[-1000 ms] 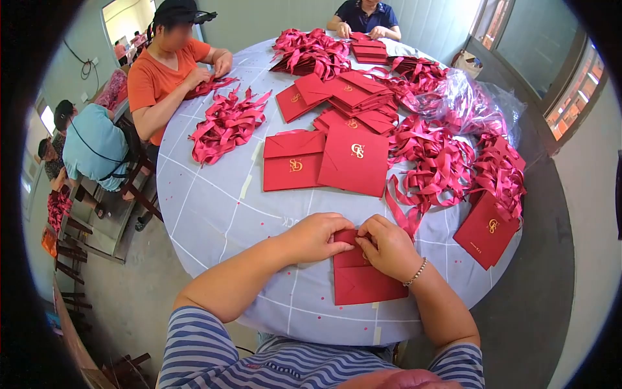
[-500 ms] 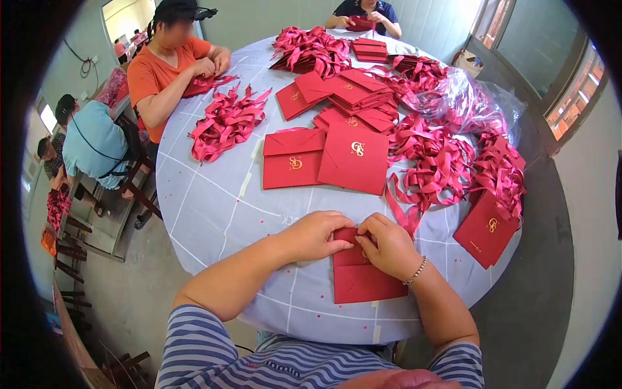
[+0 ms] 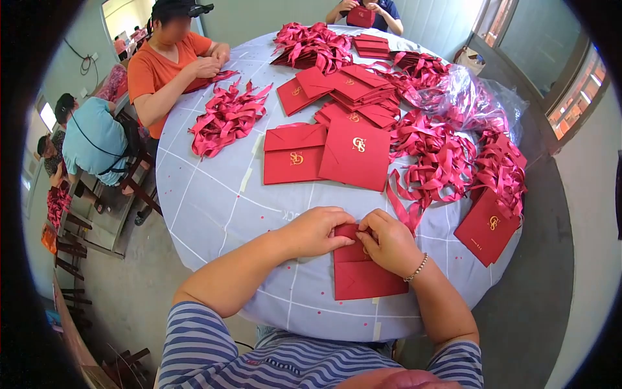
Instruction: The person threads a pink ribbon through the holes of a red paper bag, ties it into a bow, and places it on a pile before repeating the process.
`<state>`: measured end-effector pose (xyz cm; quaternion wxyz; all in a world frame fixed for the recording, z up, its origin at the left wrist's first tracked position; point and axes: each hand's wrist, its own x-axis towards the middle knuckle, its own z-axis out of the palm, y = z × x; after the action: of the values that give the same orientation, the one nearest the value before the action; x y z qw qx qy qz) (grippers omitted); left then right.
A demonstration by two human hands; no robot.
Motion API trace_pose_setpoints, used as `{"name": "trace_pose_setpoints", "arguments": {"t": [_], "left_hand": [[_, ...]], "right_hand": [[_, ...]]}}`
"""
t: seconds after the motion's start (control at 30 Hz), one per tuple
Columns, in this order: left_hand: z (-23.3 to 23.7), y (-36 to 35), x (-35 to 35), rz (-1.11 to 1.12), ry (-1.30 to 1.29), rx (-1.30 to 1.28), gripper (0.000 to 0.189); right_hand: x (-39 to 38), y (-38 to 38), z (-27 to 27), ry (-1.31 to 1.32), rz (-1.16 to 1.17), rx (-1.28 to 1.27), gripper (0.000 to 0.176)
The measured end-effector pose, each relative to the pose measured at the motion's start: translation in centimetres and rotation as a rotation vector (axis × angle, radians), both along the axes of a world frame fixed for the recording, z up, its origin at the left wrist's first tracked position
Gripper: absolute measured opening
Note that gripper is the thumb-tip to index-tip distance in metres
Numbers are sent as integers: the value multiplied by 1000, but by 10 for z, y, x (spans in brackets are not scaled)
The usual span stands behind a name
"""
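Just in front of me, a red paper bag (image 3: 369,280) with a gold logo lies flat on the cloth-covered table (image 3: 259,223). My left hand (image 3: 320,232) pinches its far left edge between thumb and fingers. My right hand (image 3: 389,241), with a bracelet at the wrist, has thumb and fingertips closed on the bag's far part and partly covers the logo. Any small thing between the fingertips is hidden. Beyond my hands lie more red bags (image 3: 355,154), and a heap of red ribbons (image 3: 433,155) is to their right.
A person in orange (image 3: 170,65) works with ribbon at the left edge, by another ribbon pile (image 3: 229,120). A person across the table holds a red bag (image 3: 361,17). Clear plastic (image 3: 476,97) lies at the far right, and ribboned bags (image 3: 487,228) at the right edge.
The person across the table has raised the red bag and turned it. My hands keep nearly the same grip on the bag; the view has shifted slightly.
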<state>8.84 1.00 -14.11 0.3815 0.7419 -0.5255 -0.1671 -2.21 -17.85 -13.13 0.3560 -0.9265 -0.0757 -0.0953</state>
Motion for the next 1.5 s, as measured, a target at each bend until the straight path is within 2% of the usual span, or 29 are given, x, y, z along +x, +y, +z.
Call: {"name": "trace_pose_setpoints", "arguments": {"t": [1.5], "left_hand": [[-2, 0, -1, -4, -20, -10, 32]], "right_hand": [[-1, 1, 2, 11, -1, -28, 10]]}}
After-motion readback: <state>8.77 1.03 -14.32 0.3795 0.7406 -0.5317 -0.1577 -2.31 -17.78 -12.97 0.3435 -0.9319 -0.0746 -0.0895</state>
